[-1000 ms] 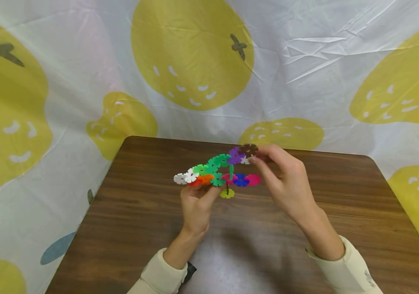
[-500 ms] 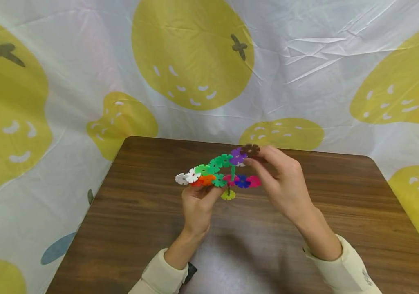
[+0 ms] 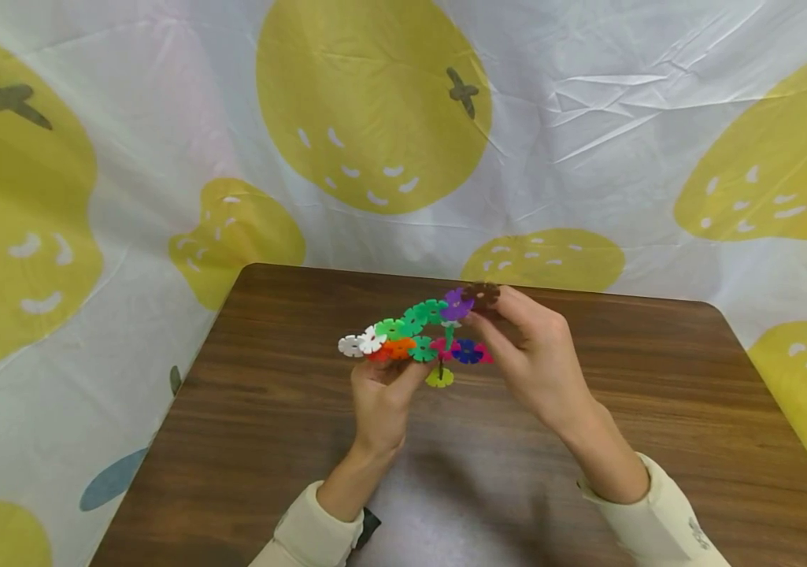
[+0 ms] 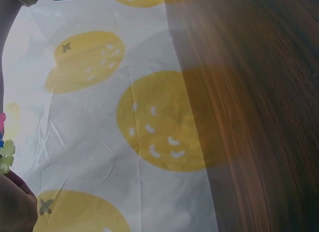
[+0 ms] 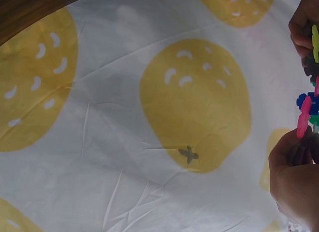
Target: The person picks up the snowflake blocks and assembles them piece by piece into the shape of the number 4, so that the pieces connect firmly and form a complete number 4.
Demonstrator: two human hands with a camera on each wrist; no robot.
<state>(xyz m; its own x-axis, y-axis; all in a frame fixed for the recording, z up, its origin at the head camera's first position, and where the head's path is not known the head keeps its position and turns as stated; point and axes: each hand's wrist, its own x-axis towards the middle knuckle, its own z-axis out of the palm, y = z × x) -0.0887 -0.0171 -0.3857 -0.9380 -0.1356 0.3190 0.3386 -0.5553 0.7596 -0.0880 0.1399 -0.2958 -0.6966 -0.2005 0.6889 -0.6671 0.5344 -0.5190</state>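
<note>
Notched plastic snowflake discs are joined into a two-row build [image 3: 423, 348] above the table. My left hand [image 3: 382, 402] grips it from below, under the orange disc [image 3: 399, 349]. At the upper row's right end, my right hand [image 3: 545, 366] pinches the build by the brown disc [image 3: 483, 295], beside a purple disc [image 3: 457, 304]. A white piece [image 3: 451, 324] shows under the purple one, near the thumb tip. A yellow disc [image 3: 439, 378] hangs below. In the right wrist view a pink disc [image 5: 304, 117] stands edge-on. Both wrist views catch the build only at their edges.
Under the hands lies a dark wood-grain table [image 3: 268, 441]. Behind and around it hangs a white cloth [image 3: 587, 157] printed with yellow fruit, close to the table's far edge. Cream sleeves cover both forearms.
My right hand has shifted slightly left and down, and the white piece has moved left beneath the purple disc. The right-end pink disc is now partly hidden. My left hand has barely moved.
</note>
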